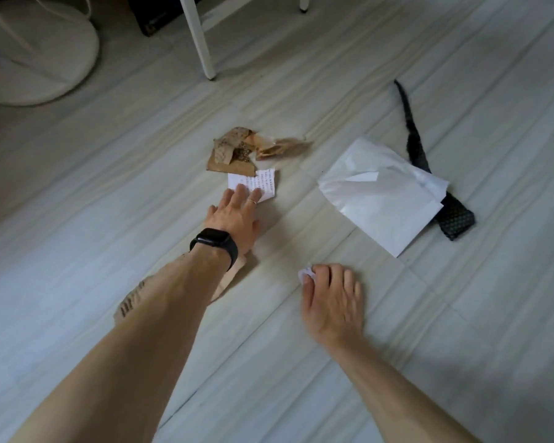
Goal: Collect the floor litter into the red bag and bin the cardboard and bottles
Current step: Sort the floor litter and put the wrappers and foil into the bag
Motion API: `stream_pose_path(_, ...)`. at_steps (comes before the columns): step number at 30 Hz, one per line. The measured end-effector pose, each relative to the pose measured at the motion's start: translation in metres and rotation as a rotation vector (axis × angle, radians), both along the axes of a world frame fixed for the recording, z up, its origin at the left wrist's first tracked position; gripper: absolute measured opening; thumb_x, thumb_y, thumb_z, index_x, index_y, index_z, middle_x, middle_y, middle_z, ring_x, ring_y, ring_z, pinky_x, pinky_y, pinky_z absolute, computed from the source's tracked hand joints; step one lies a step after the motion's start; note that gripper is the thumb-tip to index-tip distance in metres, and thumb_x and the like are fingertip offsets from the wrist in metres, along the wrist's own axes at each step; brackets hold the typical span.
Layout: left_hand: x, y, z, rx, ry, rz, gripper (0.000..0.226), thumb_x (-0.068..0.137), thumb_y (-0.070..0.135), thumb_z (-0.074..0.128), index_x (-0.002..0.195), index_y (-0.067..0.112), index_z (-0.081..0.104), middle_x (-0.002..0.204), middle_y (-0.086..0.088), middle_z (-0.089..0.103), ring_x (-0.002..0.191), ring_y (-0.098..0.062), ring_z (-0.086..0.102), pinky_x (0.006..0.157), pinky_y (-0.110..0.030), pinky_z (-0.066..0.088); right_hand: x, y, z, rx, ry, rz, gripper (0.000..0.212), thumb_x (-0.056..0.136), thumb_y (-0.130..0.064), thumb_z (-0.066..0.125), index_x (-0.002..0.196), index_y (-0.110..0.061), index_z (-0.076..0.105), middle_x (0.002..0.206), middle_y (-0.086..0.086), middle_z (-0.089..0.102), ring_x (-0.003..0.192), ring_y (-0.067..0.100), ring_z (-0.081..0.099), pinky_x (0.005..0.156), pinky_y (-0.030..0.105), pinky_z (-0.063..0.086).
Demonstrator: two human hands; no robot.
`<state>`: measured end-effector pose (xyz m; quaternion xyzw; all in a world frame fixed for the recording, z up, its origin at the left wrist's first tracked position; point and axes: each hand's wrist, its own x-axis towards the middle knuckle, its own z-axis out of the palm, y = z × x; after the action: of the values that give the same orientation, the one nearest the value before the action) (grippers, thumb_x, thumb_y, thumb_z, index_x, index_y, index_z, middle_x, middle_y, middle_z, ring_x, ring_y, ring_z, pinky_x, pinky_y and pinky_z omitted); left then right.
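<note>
Down on the floor: pale, streaked boards carry all the litter in view.
Written note: a small white slip with lines of handwriting, lying flat on the floor at mid-frame (the landmark for everything below).
Left hand: open, fingers straight and slightly spread, their tips resting on the near-left part of the written note; a thin ring sits on one finger and a black watch on the wrist.
Right hand: nearer the camera than the written note and to its right, well apart from it; fingers curled, thumb and forefinger pinching a crumpled white scrap (blurred, so the finer grip is hard to read).
Brown torn paper: crumpled pieces just beyond the written note, the flat lower piece touching its far edge; a frayed strip trails off to the right.
White sheet: large and folded, to the right of the written note, apart from it.
Black tie: patterned, further right of the written note, partly under the white sheet.
Tan paper: nearer the camera than the written note, mostly hidden under the left forearm.
White furniture leg: upright, well beyond the written note.
Round white base: far beyond the written note, to its left.
</note>
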<state>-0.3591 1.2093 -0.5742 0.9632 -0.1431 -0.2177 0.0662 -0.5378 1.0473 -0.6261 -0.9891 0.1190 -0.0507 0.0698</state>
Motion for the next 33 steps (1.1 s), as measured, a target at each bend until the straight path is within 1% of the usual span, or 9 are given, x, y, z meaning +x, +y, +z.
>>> stream_pose_path(4, -0.031, -0.004, -0.001, 0.048, -0.134, -0.112, 0.042, 0.101, 0.033, 0.049, 0.141, 0.025, 0.048, 0.132, -0.004, 0.054, 0.117, -0.031, 0.05, 0.087, -0.041, 0.046, 0.0, -0.001, 0.005, 0.02, -0.016, 0.01, 0.018, 0.101, -0.039, 0.047, 0.103, -0.025, 0.059, 0.098, 0.001, 0.056, 0.085, 0.027, 0.049, 0.071, 0.042, 0.037)
stream_pose_path(8, -0.042, -0.009, 0.011, -0.032, -0.146, -0.261, 0.034, 0.101, 0.036, 0.042, 0.121, 0.02, 0.064, 0.12, -0.001, 0.062, 0.112, -0.027, 0.054, 0.088, -0.037, 0.043, -0.001, -0.002, 0.005, 0.019, -0.005, 0.013, 0.018, 0.101, -0.041, 0.048, 0.103, -0.026, 0.058, 0.098, 0.001, 0.057, 0.084, 0.026, 0.05, 0.069, 0.042, 0.037)
stream_pose_path(11, 0.001, -0.022, 0.027, -0.089, -0.182, -0.29, 0.038, 0.101, 0.044, 0.043, 0.121, 0.023, 0.068, 0.148, -0.002, 0.043, 0.132, -0.026, 0.039, 0.106, -0.04, 0.034, 0.0, -0.002, 0.001, 0.013, -0.021, -0.005, 0.018, 0.099, -0.039, 0.05, 0.101, -0.024, 0.058, 0.097, 0.003, 0.058, 0.083, 0.028, 0.05, 0.068, 0.042, 0.037)
stream_pose_path(15, 0.06, -0.044, 0.049, 0.037, -0.142, -0.152, 0.034, 0.095, 0.043, 0.05, 0.124, 0.036, 0.065, 0.166, -0.001, -0.006, 0.152, -0.03, -0.006, 0.122, -0.055, 0.0, -0.001, -0.002, -0.004, 0.02, -0.051, 0.014, 0.017, 0.099, -0.035, 0.05, 0.101, -0.02, 0.056, 0.092, 0.009, 0.057, 0.08, 0.032, 0.049, 0.068, 0.044, 0.037)
stream_pose_path(19, 0.082, -0.058, 0.038, 0.158, -0.028, -0.206, 0.043, 0.093, 0.042, 0.048, 0.136, 0.039, 0.055, 0.166, 0.002, -0.004, 0.152, -0.031, -0.013, 0.118, -0.062, -0.01, 0.0, -0.004, -0.004, 0.037, -0.048, 0.014, 0.014, 0.097, -0.034, 0.052, 0.1, -0.021, 0.055, 0.093, 0.008, 0.056, 0.079, 0.032, 0.049, 0.067, 0.044, 0.038)
stream_pose_path(22, 0.07, -0.061, 0.02, 0.12, 0.044, -0.094, 0.039, 0.098, 0.037, 0.045, 0.134, 0.027, 0.055, 0.148, -0.006, 0.039, 0.141, -0.034, 0.032, 0.113, -0.069, 0.012, 0.0, -0.003, -0.005, 0.05, -0.032, -0.003, 0.016, 0.098, -0.035, 0.051, 0.099, -0.02, 0.057, 0.093, 0.007, 0.056, 0.079, 0.031, 0.049, 0.067, 0.044, 0.039)
stream_pose_path(24, 0.049, -0.059, 0.013, -0.011, -0.008, -0.013, 0.036, 0.099, 0.032, 0.048, 0.131, 0.019, 0.057, 0.132, -0.008, 0.049, 0.122, -0.035, 0.049, 0.105, -0.054, 0.035, 0.0, -0.003, -0.006, 0.062, -0.023, -0.01, 0.02, 0.099, -0.036, 0.048, 0.1, -0.02, 0.059, 0.093, 0.007, 0.056, 0.08, 0.031, 0.048, 0.068, 0.044, 0.04)
stream_pose_path(27, 0.007, -0.057, 0.011, -0.116, -0.013, -0.034, 0.037, 0.099, 0.027, 0.05, 0.134, 0.015, 0.054, 0.128, -0.009, 0.054, 0.119, -0.034, 0.048, 0.094, -0.04, 0.04, 0.002, -0.002, -0.005, 0.09, -0.011, -0.023, 0.024, 0.1, -0.039, 0.046, 0.099, -0.02, 0.06, 0.093, 0.007, 0.057, 0.081, 0.031, 0.049, 0.069, 0.044, 0.039)
stream_pose_path(33, -0.055, -0.045, 0.006, -0.187, 0.057, -0.009, 0.057, 0.091, 0.016, 0.064, 0.143, 0.021, 0.042, 0.138, -0.009, 0.04, 0.116, -0.031, 0.05, 0.092, -0.041, 0.049, 0.002, -0.002, 0.0, 0.046, -0.038, -0.027, 0.026, 0.101, -0.039, 0.047, 0.088, -0.018, 0.056, 0.088, 0.006, 0.055, 0.078, 0.028, 0.048, 0.067, 0.043, 0.037)
